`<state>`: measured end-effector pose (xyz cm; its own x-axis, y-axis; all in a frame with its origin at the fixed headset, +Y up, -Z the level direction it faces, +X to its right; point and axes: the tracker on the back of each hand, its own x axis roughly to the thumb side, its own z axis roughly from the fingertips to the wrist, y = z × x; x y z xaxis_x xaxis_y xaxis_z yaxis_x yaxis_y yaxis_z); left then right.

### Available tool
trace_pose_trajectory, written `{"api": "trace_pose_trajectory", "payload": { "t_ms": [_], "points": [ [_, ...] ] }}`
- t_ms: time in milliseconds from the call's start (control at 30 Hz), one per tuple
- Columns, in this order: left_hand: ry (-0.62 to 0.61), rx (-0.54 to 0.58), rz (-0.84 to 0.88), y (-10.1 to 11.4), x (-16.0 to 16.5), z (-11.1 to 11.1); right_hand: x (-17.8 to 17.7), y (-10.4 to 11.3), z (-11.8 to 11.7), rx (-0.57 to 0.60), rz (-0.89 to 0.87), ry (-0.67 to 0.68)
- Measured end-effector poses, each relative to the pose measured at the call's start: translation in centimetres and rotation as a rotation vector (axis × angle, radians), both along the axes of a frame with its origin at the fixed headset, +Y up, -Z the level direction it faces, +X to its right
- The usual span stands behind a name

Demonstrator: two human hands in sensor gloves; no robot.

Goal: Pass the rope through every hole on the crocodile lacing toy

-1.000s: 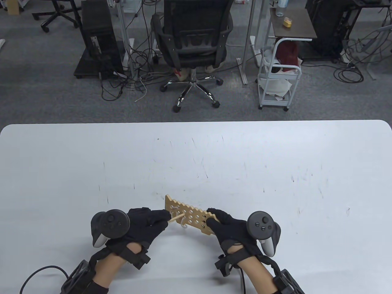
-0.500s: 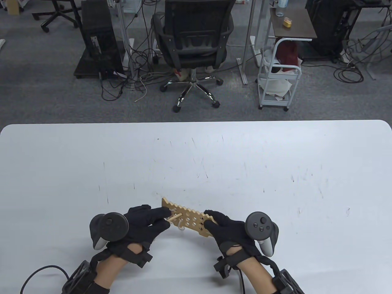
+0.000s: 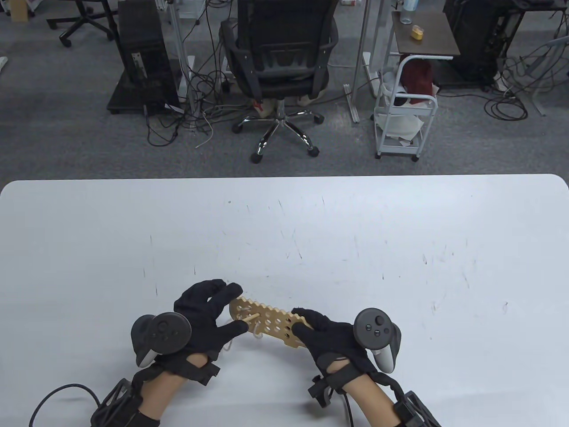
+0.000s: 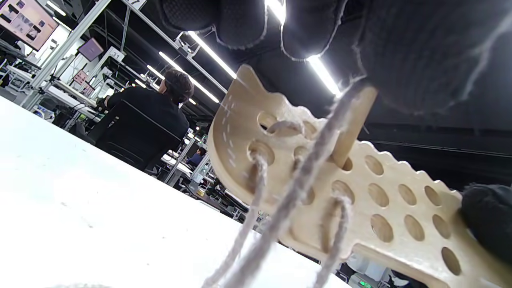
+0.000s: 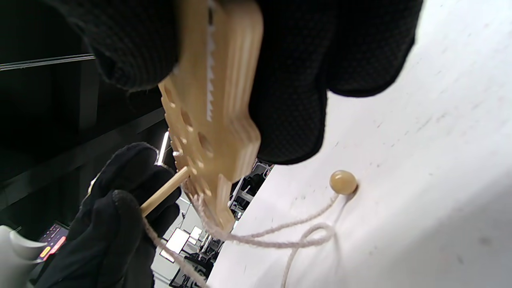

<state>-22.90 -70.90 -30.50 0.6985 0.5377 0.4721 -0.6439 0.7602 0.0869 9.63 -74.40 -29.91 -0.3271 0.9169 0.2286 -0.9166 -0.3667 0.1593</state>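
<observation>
The wooden crocodile board (image 3: 271, 324) is held tilted just above the table. My right hand (image 3: 322, 338) grips its right end, fingers curled round the edge (image 5: 288, 100). A wooden needle (image 3: 250, 318) sticks in a hole near the head end, with cream rope (image 4: 296, 188) trailing from it. Rope loops through a few holes near the head. My left hand (image 3: 209, 309) has its fingers spread over the head end, and its thumb (image 3: 238, 328) presses the needle's rear end. The rope's bead (image 5: 343, 182) lies on the table under the board.
The white table (image 3: 355, 249) stretches far and to both sides of my hands. Loose rope (image 5: 280, 236) lies on it beneath the board. An office chair (image 3: 278, 66) and a white cart (image 3: 406, 115) stand on the floor beyond the far edge.
My left fingers left their pinch on the needle and spread up over the board's head end; the thumb stays on the needle. Board and both hands drifted slightly left.
</observation>
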Motion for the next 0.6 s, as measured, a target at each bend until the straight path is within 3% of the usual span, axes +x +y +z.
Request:
{"api": "trace_pose_trajectory", "payload": {
  "t_ms": [600],
  "points": [
    [-0.009, -0.039, -0.011, -0.7, 1.1, 0.0, -1.3, 0.0, 0.2, -0.009, -0.052, 0.124]
  ]
}}
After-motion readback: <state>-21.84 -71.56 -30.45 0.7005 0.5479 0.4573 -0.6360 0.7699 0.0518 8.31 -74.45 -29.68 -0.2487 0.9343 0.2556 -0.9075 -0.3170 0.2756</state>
